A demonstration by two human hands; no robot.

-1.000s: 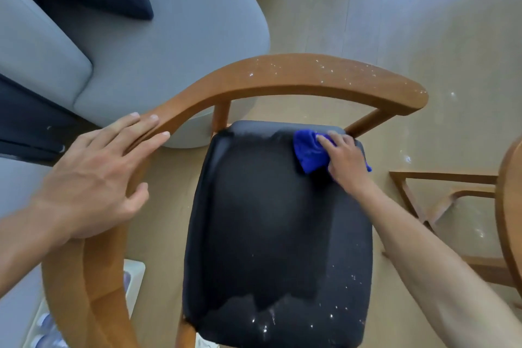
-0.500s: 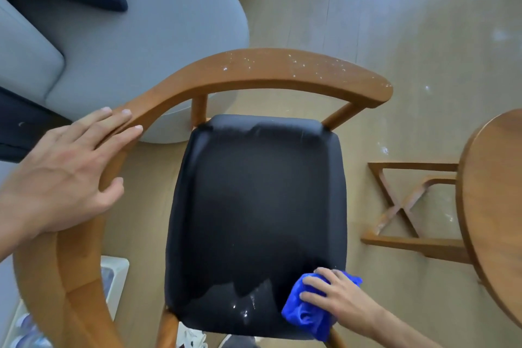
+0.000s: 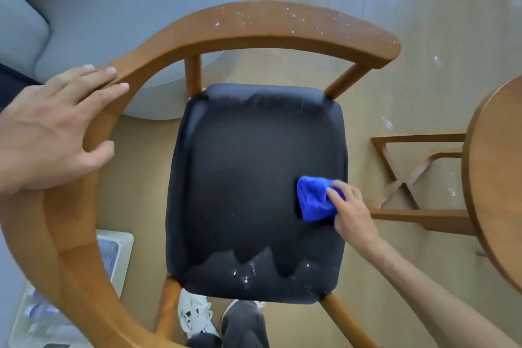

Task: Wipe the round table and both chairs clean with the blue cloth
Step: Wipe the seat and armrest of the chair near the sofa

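Wiping black seat (image 3: 248, 178) | right hand (image 3: 353, 215) presses bunched blue cloth (image 3: 315, 198) | unwiped speckled strip (image 3: 254, 274) lies nearer the seat's front edge, left of cloth | left hand (image 3: 48, 133), fingers spread, rests on chair armrest (image 3: 93, 206)

The seat (image 3: 254, 178) lies open from above across its middle and left, with only the cloth (image 3: 315, 200) under the right hand (image 3: 353, 215) near its right edge. The curved backrest (image 3: 254, 25) rings it at the far and left sides, where the left hand (image 3: 48, 133) rests. The table (image 3: 497, 178) stands close on the right, bare floor (image 3: 364, 110) between.
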